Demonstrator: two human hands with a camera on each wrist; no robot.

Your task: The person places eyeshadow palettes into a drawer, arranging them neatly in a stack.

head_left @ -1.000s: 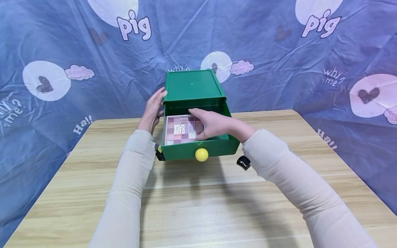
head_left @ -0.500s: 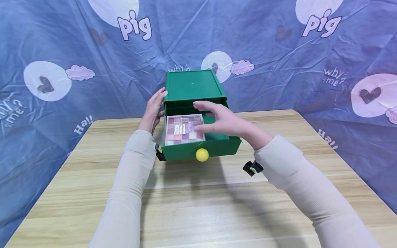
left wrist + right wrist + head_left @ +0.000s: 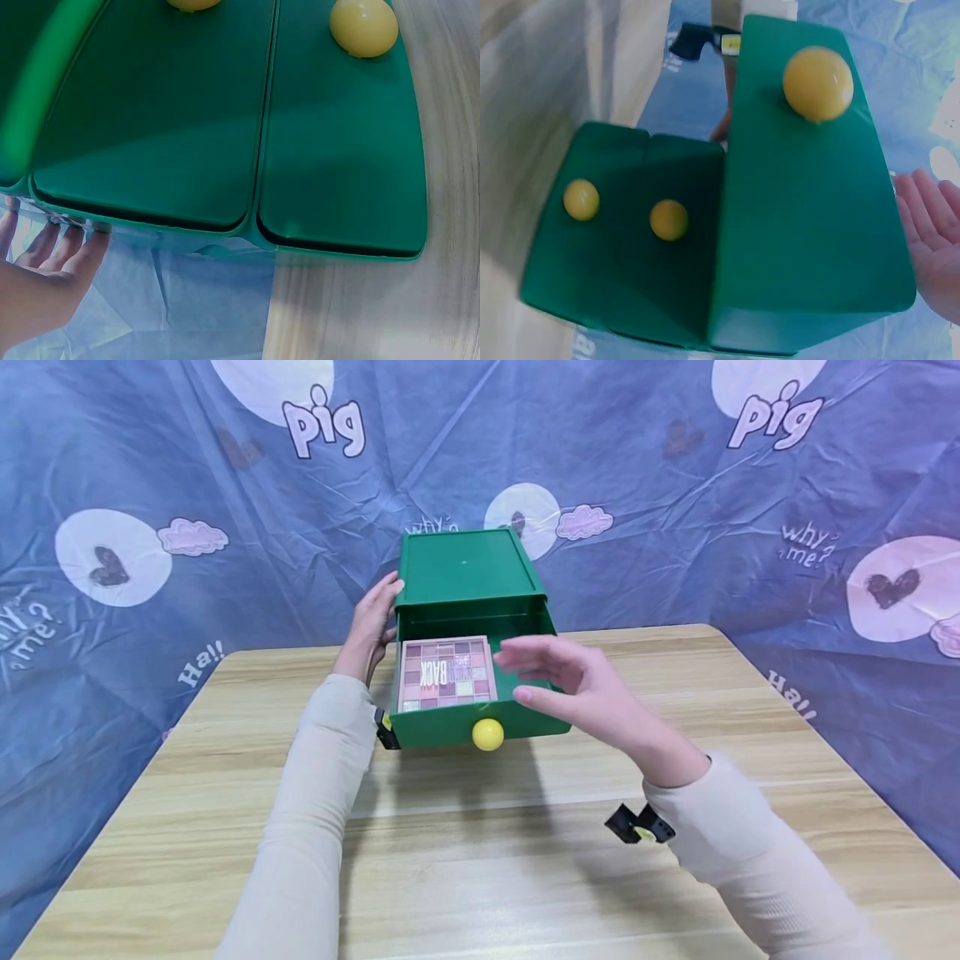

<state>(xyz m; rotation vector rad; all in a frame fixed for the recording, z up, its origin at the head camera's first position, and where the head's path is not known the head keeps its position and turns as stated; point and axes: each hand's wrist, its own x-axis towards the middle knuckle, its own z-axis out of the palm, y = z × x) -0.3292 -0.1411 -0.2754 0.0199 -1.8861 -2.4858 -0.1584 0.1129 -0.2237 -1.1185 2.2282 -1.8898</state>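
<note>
A green drawer cabinet stands on the table with its top drawer pulled out. In that drawer's left part lies an eyeshadow palette, printed with "BACK" over its grid of pinkish squares. My left hand rests against the cabinet's left side, and the left wrist view shows its fingers nearly straight along that side. Over the drawer's right half hovers my right hand, its fingers loosely bent, holding nothing. A yellow round knob sits on the drawer front.
Below the pulled-out drawer are two shut drawers with yellow knobs, seen in the right wrist view. Wood-grain tabletop stretches in front and to both sides. A blue printed cloth hangs behind the table.
My right hand has let go of the palette's right side and drawn back to the right and toward me. The palette stays in the drawer, and my left hand has not moved.
</note>
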